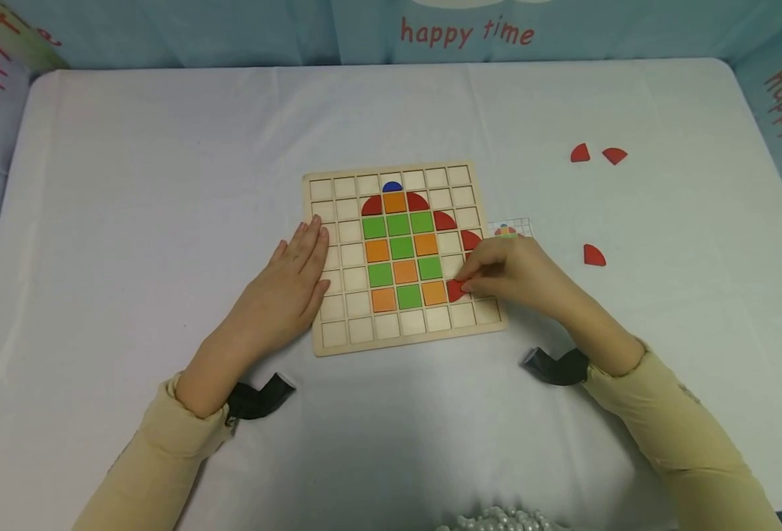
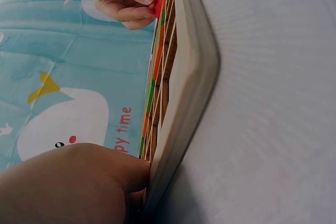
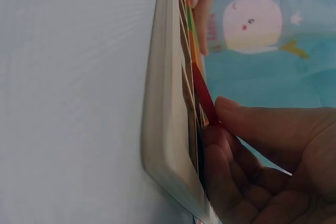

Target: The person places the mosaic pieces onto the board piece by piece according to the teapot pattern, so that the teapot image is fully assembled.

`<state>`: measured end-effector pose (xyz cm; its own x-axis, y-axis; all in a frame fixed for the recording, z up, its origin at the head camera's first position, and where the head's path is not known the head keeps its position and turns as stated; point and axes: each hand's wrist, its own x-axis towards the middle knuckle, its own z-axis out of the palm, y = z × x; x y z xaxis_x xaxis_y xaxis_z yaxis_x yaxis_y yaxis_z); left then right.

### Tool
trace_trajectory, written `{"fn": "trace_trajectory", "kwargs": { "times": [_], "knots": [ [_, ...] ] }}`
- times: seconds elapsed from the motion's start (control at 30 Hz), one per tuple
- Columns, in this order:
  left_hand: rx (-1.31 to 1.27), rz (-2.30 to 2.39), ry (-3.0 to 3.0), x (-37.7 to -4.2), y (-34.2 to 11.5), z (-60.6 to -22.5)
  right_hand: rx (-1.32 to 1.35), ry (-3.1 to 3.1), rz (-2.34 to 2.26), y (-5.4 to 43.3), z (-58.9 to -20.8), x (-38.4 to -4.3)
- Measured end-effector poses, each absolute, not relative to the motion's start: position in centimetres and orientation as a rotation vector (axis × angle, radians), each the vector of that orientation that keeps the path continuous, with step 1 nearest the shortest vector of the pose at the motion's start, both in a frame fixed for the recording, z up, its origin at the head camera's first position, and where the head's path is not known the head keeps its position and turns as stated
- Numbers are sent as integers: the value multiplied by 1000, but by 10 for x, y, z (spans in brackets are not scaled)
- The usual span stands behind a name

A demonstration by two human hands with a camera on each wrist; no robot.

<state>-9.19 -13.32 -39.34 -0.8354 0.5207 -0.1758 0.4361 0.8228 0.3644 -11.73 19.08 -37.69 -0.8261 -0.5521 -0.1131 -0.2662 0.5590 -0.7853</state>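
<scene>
A wooden grid board (image 1: 354, 343) lies on the table, its middle cells filled with green and orange squares. Red quarter-circle pieces (image 1: 444, 220) run down the right of these squares, and a blue half-circle (image 1: 392, 186) tops them. Between thumb and fingers my right hand (image 1: 520, 276) pinches a red quarter-circle (image 3: 205, 93), which is tilted at a cell in the lower right of the board. My left hand (image 1: 288, 284) rests with extended fingers on the board's left edge. The right hand hides some cells beneath it.
Partly behind my right hand, a small printed pattern card (image 1: 520, 225) lies beside the board. Farther right are loose red quarter-circles: one (image 1: 580, 153), another (image 1: 614, 155) and a lower one (image 1: 594, 255). A pearly beaded object (image 1: 504, 521) shows at the near edge.
</scene>
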Motion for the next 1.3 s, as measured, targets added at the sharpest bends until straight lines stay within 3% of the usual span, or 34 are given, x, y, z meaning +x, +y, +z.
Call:
{"fn": "trace_trajectory", "kwargs": {
  "times": [0.2, 0.43, 0.57, 1.3],
  "knots": [
    [728, 454, 2738, -92, -133, -393, -637, 2476, -1153, 194, -377, -120],
    [735, 454, 2736, -93, -132, -393, -222, 2292, -1378, 216, -374, -134],
    [738, 458, 2737, -93, -131, -393, -142, 2135, -1491, 232, -379, -144],
    [685, 441, 2772, -89, -126, -385, -176, 1896, -1653, 253, -387, -154]
  ]
}}
